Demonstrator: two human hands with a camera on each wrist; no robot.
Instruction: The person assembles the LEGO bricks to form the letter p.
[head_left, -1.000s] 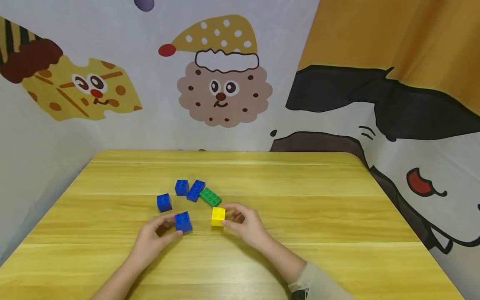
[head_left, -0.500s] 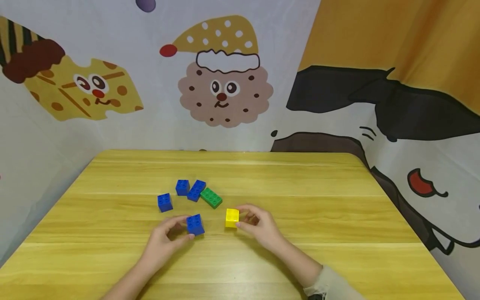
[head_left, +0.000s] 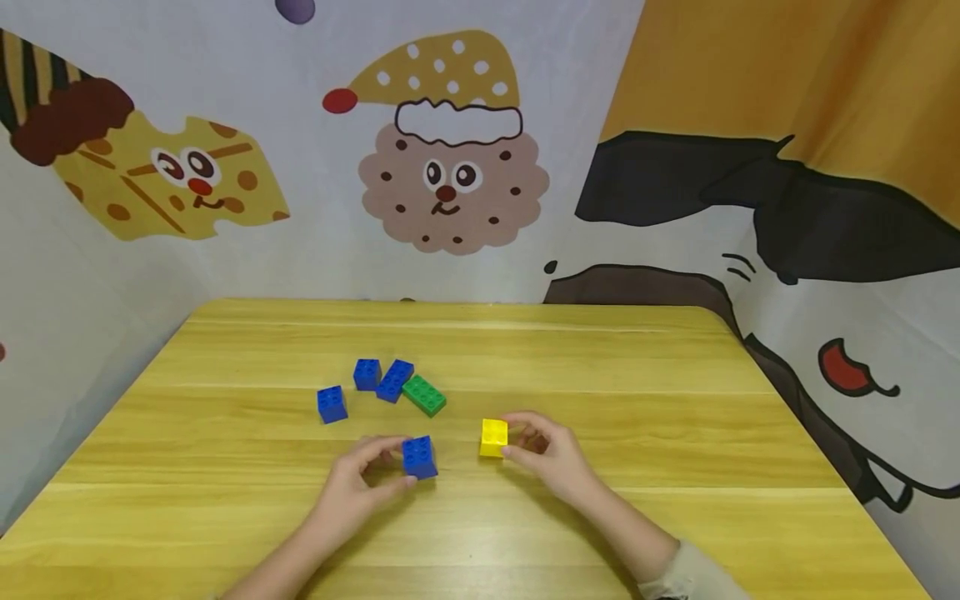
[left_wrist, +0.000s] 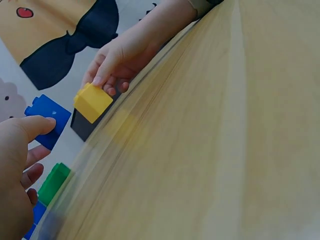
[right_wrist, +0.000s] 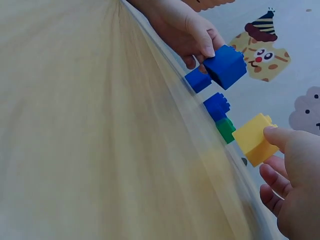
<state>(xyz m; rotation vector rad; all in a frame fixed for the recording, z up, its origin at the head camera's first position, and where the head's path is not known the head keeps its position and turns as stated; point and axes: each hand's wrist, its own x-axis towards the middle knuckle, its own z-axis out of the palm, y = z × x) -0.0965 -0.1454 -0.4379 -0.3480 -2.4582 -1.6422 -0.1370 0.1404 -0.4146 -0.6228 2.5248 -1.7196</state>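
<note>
Between thumb and fingers, my left hand point(head_left: 356, 483) pinches a square blue toy brick point(head_left: 419, 457) with its studs facing up. To its right, my right hand point(head_left: 555, 458) pinches a square yellow toy brick point(head_left: 493, 438), also studs up. A gap of bare table separates the two bricks. Both wrist views show them lifted off the tabletop: the blue brick point(left_wrist: 49, 121) in the left wrist view and the yellow brick point(right_wrist: 255, 139) in the right wrist view.
Behind my hands on the wooden table point(head_left: 637, 375) lie a long green brick point(head_left: 424, 395), a long blue brick point(head_left: 395, 381) touching or nearly touching it, and two square blue bricks, one farther back point(head_left: 367, 375) and one nearer point(head_left: 332, 404). A printed cloth point(head_left: 300, 267) hangs behind.
Both hands have moved right and slightly nearer, carrying the blue and yellow bricks along with a gap between them. The bricks on the table have stayed put.
</note>
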